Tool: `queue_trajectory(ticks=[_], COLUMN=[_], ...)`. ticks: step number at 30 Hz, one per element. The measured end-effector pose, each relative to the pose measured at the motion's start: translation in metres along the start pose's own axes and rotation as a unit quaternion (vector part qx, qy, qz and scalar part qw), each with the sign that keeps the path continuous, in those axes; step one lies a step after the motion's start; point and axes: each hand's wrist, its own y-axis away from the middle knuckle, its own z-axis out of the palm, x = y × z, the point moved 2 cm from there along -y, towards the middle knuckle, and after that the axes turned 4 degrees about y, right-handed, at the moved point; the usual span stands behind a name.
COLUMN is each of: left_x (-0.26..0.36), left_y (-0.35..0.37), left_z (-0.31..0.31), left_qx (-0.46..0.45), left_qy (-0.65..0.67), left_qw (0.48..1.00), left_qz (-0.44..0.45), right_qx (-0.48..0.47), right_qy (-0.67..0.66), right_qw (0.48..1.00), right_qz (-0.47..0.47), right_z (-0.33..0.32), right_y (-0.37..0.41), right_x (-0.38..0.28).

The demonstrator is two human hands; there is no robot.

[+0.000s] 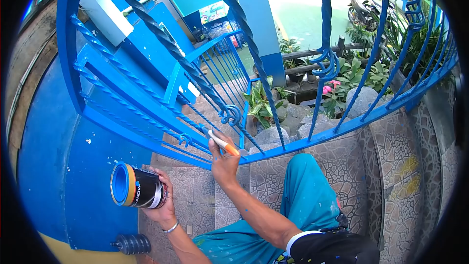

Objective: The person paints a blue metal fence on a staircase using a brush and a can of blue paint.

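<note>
My left hand (165, 200) is wrapped around a black paint can (151, 188), tilted so its open mouth, coated blue inside, faces left. In my right hand (225, 167) is a paintbrush (221, 142) with a white and orange handle. Its blue-wet bristles are right at a twisted bar of the blue metal railing (195, 144), near the bottom rail. Twisted bars, some with curled ornaments, rise in front of me and curve away to the right.
Patterned stone-tile steps (322, 176) lie below me. A blue wall (107, 166) stands on the left, with a dark ribbed plastic container (132, 244) near its foot. Beyond the railing are rocks (364, 100), plants (349, 76), a lower blue gate (222, 63) and a parked motorcycle (360, 12).
</note>
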Motion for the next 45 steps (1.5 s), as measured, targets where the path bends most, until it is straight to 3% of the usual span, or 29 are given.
queue_trajectory(ticks=[2,5,9,12,19,23,26,31,34,35,38,39,43,45], left_x=[0.001,0.002,0.003,0.001,0.001,0.002,0.001,0.002,0.003,0.002,0.000,0.000,0.001,0.000], left_y=[0.000,-0.001,-0.002,-0.001,0.000,0.000,0.001,0.000,-0.001,-0.001,-0.001,-0.001,0.000,0.002], left_z=[-0.001,-0.002,-0.002,-0.001,0.000,-0.001,0.002,-0.001,-0.002,-0.001,0.001,0.000,0.000,0.002], left_qx=[-0.002,-0.006,-0.007,-0.007,0.002,-0.005,0.002,0.004,0.001,0.002,0.002,0.002,-0.002,0.003], left_qy=[0.000,0.002,0.000,-0.003,0.003,-0.001,0.006,0.002,0.009,0.014,0.017,0.015,0.001,0.006], left_qw=[1.000,1.000,1.000,1.000,1.000,1.000,1.000,1.000,1.000,1.000,1.000,1.000,1.000,1.000], left_qz=[0.000,0.000,-0.001,0.003,0.010,0.015,0.004,0.013,0.014,0.011,0.004,0.003,0.004,0.009], right_qx=[-0.007,0.000,0.041,0.005,0.009,0.061,0.027,-0.003,0.033,0.051,0.052,0.043,0.003,0.005], right_qy=[-0.078,-0.131,-0.047,-0.032,-0.175,-0.037,0.091,0.004,-0.169,-0.183,0.007,0.043,0.053,-0.100], right_qw=[0.997,0.983,0.997,0.997,0.980,0.997,0.989,0.987,0.983,0.981,0.998,0.998,0.990,0.995], right_qz=[0.018,0.128,0.039,0.075,0.089,-0.017,-0.115,-0.162,0.063,0.046,-0.039,-0.028,-0.128,-0.012], right_z=[0.006,-0.007,-0.012,0.002,0.011,-0.003,0.017,0.026,0.014,0.009,-0.002,0.000,0.023,0.030], right_y=[0.001,0.001,-0.004,-0.003,0.002,0.002,0.000,0.000,0.008,0.009,0.006,0.007,0.002,0.005], right_x=[-0.008,-0.028,0.006,0.003,-0.044,-0.021,-0.030,-0.058,-0.052,-0.045,-0.015,-0.008,-0.034,-0.047])
